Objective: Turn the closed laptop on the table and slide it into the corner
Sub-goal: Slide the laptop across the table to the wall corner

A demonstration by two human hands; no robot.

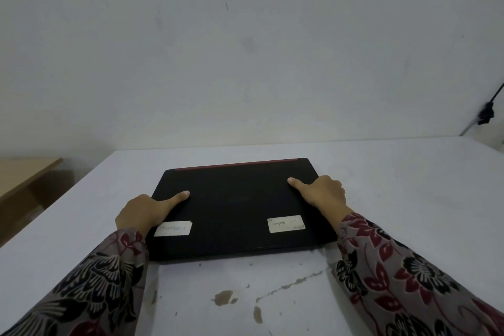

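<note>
A closed black laptop (234, 204) with a red strip along its far edge lies flat on the white table (409, 185), roughly square to me. Two white labels sit on its lid near the front corners. My left hand (144, 213) grips the laptop's left edge, thumb resting on the lid. At the right edge my right hand (324, 191) holds on the same way, thumb pointing inward on the lid. The fingers of both hands are hidden under or beside the laptop's sides.
A plain white wall (245, 49) stands behind the table's far edge. The table's left edge runs diagonally; a wooden desk (24, 174) sits beyond it. A black stand with a clamp (486, 114) is at the far right. Brown stains (226, 297) mark the tabletop near me.
</note>
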